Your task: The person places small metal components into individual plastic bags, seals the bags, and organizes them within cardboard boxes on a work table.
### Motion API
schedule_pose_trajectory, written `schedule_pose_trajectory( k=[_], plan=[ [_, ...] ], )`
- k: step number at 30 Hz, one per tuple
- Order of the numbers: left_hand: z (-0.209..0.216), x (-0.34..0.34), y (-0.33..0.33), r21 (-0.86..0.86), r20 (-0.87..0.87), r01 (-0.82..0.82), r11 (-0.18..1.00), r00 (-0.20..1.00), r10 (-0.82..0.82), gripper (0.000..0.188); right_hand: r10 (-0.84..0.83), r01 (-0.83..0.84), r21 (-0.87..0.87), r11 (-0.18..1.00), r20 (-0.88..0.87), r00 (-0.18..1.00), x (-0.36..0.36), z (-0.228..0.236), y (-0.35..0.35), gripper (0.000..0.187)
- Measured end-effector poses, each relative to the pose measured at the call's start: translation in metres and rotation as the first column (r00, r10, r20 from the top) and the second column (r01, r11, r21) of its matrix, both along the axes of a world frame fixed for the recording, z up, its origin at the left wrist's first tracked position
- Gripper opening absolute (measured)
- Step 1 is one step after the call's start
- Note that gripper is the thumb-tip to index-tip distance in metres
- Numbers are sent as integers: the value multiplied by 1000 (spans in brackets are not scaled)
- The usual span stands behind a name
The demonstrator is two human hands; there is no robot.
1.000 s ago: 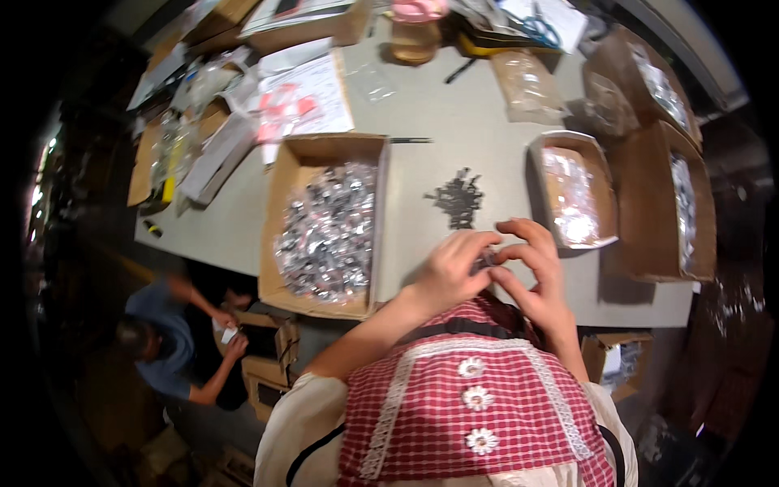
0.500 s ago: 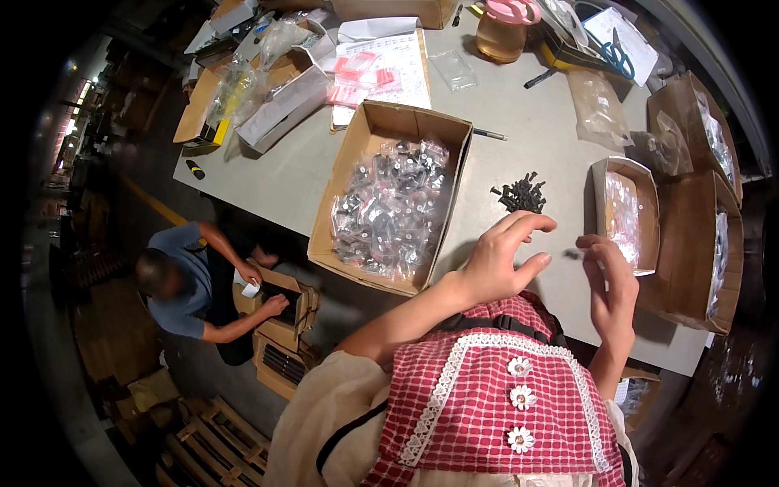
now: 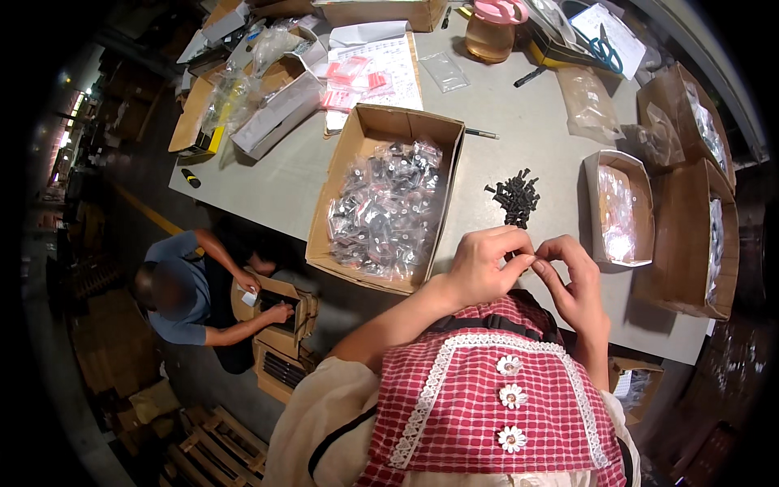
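Note:
Close in front of my apron, both hands meet with their fingertips pinched together. My left hand (image 3: 489, 264) is closed at thumb and forefinger, and my right hand (image 3: 578, 280) pinches against the same spot. Whatever sits between the fingertips is too small or hidden to make out. Just beyond my left hand lies a pile of black screws (image 3: 516, 197) on the table (image 3: 560, 178). Left of it stands a cardboard box (image 3: 389, 119) holding many small clear bags (image 3: 385, 215) with dark parts inside. Right of my hands is a small white box (image 3: 596, 223) with clear packets.
Larger cartons (image 3: 677, 252) line the right edge. A pen (image 3: 482, 133), a clear bag (image 3: 445, 71), papers with pink packets (image 3: 354, 75), a pink-lidded jug (image 3: 491, 32) and scissors (image 3: 604, 50) lie farther back. On the floor at left, a person (image 3: 182, 284) handles a carton.
My right hand has moved left to join my left hand, and their fingertips now meet. The left fingers have closed from a spread pose. The whole view has shifted slightly.

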State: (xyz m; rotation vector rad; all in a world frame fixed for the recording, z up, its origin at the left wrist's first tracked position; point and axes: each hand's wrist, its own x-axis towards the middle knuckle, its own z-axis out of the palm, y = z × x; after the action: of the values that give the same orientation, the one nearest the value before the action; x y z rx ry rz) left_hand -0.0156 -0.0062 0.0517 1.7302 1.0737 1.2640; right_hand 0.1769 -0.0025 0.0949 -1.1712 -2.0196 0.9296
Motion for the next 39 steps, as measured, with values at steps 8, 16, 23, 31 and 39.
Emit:
schedule_pose_trajectory(
  k=[8, 16, 23, 31, 39],
  plan=[
    [11, -23, -2, 70, -43, 42, 997, 998, -39, 6, 87, -88, -79, 993, -12, 996, -8, -8, 2, 10],
    [16, -50, 5, -3, 44, -219, 976, 975, 219, 4, -110, 88, -126, 988, -182, 977, 7, -22, 31, 13],
    [18, -87, 36, 217, -31, -574, 789, 804, 594, 13, -530, 597, 102, 796, 593, 606, 138, -102, 111, 41],
    [8, -65, 24, 17, -50, -356, 934, 933, 356, 12, -439, 542, -166, 824, 418, 795, 191, -132, 119, 23],
    [2, -38, 28, -94, -51, -298, 950, 954, 294, 18, -621, 546, 298, 783, 392, 678, 194, -141, 117, 30]
  ],
)
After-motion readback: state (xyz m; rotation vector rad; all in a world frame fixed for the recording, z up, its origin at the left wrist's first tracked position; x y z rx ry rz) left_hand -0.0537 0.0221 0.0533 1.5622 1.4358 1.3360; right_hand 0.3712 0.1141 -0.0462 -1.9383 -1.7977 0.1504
